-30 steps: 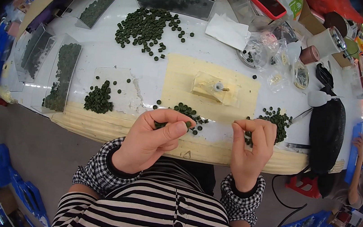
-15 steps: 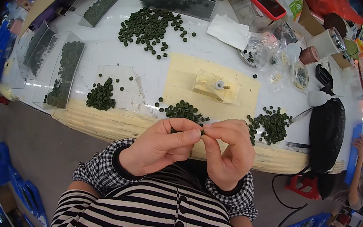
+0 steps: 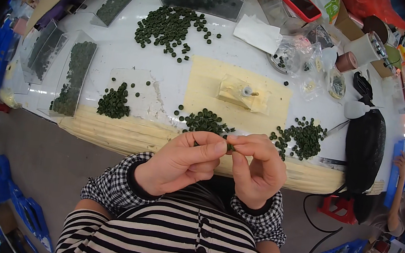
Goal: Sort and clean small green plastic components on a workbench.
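Observation:
In front of me, just over the table's near edge, my left hand [image 3: 183,160] and my right hand [image 3: 259,170] meet fingertip to fingertip. Both are closed in a pinch on a small dark green round piece [image 3: 230,147], mostly covered by the fingers. A bit of dark green also shows between my left thumb and forefinger; what it is I cannot make out. Right behind the hands lies a middle pile of similar green pieces [image 3: 207,121]. Another pile [image 3: 306,140] sits to the right, and a third pile [image 3: 114,101] to the left.
A tape-wrapped block [image 3: 239,96] with a short metal post rests on a yellow sheet [image 3: 201,76]. Farther back are a large heap of green pieces [image 3: 164,29] and a clear bin [image 3: 202,6]. Another clear bin [image 3: 88,69] stands left. A black wrapped bundle [image 3: 364,146] lies right.
My right fingers have shifted slightly at the pinch, and a little more of the green piece shows. Both hands stay together in nearly the same place.

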Demonstrator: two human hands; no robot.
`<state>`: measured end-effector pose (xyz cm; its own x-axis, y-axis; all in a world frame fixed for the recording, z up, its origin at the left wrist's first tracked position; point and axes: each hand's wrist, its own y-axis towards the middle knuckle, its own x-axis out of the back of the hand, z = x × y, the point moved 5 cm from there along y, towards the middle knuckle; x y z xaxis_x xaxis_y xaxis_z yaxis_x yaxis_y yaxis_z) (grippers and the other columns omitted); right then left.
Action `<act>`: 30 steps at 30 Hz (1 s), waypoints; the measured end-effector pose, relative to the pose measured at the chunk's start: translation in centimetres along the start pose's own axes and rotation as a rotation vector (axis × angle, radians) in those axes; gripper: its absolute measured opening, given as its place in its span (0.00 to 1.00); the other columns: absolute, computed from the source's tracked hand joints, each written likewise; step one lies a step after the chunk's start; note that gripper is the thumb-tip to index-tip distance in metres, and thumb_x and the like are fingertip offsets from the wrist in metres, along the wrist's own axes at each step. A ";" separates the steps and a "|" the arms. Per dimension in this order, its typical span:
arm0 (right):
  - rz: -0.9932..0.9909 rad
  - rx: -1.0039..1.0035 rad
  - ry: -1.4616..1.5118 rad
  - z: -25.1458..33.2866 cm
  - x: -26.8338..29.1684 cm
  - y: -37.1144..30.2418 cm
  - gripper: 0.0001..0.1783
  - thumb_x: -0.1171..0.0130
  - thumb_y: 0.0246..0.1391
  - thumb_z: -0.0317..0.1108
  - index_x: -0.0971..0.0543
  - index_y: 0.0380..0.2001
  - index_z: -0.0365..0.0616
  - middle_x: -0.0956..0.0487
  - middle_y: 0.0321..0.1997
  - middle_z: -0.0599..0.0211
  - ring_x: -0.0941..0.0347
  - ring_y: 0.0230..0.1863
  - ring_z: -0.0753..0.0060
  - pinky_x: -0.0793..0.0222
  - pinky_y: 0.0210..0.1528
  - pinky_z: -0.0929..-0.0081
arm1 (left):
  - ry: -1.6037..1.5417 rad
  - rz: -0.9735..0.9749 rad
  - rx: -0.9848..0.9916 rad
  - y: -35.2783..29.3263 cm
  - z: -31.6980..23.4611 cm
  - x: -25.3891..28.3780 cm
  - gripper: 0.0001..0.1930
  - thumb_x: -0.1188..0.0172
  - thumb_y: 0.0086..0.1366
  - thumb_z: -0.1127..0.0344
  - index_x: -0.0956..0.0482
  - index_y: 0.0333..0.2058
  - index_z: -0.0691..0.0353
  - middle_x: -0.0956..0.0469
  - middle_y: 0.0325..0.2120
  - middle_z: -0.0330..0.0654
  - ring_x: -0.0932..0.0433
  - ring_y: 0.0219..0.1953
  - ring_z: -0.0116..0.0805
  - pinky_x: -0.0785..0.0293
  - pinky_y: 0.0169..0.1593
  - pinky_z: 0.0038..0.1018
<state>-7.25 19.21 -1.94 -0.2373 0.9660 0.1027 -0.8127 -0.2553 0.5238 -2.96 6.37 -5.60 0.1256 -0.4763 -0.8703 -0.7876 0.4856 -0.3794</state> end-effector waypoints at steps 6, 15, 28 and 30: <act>-0.054 -0.099 0.026 -0.3 0.0 -0.6 0.09 0.38 0.44 0.16 0.23 0.31 0.35 0.18 0.34 0.55 0.21 0.34 0.65 0.27 0.37 0.77 | 0.001 -0.005 0.004 0.1 0.1 0.0 0.06 0.45 0.69 0.64 0.21 0.38 0.58 0.38 0.17 0.24 0.48 0.17 0.15 0.51 0.21 0.15; 0.044 0.212 -0.310 1.1 0.2 0.0 0.12 0.35 0.42 0.18 0.22 0.33 0.36 0.18 0.35 0.54 0.20 0.33 0.63 0.25 0.34 0.76 | 0.037 -0.068 -0.056 0.2 0.0 0.1 0.05 0.44 0.68 0.65 0.22 0.35 0.58 0.37 0.18 0.24 0.48 0.17 0.15 0.51 0.21 0.15; 0.033 0.097 -0.182 0.6 1.0 0.0 0.13 0.33 0.40 0.17 0.18 0.34 0.36 0.19 0.38 0.58 0.22 0.34 0.66 0.26 0.35 0.77 | 0.542 -0.213 -0.480 -0.1 -1.6 0.1 0.04 0.39 0.63 0.71 0.19 0.36 0.63 0.36 0.17 0.24 0.45 0.19 0.14 0.48 0.23 0.15; 0.043 0.057 -0.184 0.7 0.9 0.0 0.14 0.34 0.42 0.17 0.18 0.36 0.36 0.19 0.38 0.58 0.22 0.36 0.66 0.27 0.36 0.77 | 0.749 -0.279 -0.641 -0.5 -2.3 -0.1 0.05 0.37 0.61 0.73 0.18 0.36 0.64 0.38 0.16 0.24 0.44 0.19 0.13 0.47 0.24 0.15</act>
<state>-7.08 20.09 -1.20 -0.1653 0.9469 0.2759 -0.7711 -0.2985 0.5625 -3.97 4.49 -4.59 0.1173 -0.9546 -0.2738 -0.9900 -0.0907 -0.1079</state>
